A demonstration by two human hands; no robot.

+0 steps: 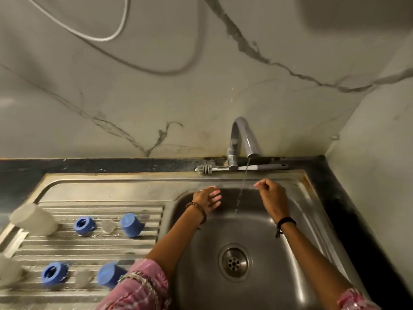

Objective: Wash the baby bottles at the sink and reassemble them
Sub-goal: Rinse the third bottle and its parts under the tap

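No readable writing. Empty left hand, fingers relaxed, and loosely curled right hand flank thin water stream; blue plastic bottle parts lie well left on steel drainboard.

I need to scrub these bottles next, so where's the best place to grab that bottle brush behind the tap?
Grip the bottle brush by its grey handle end, right of the tap, reaching in with the right hand. It lies flat along the sink's back rim, bristles pointing left, and the tap base crosses its middle.

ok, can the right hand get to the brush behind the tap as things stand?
Probably yes: right hand holds nothing and hangs over the basin just in front of the brush; only the tap and its thin stream stand near the handle.
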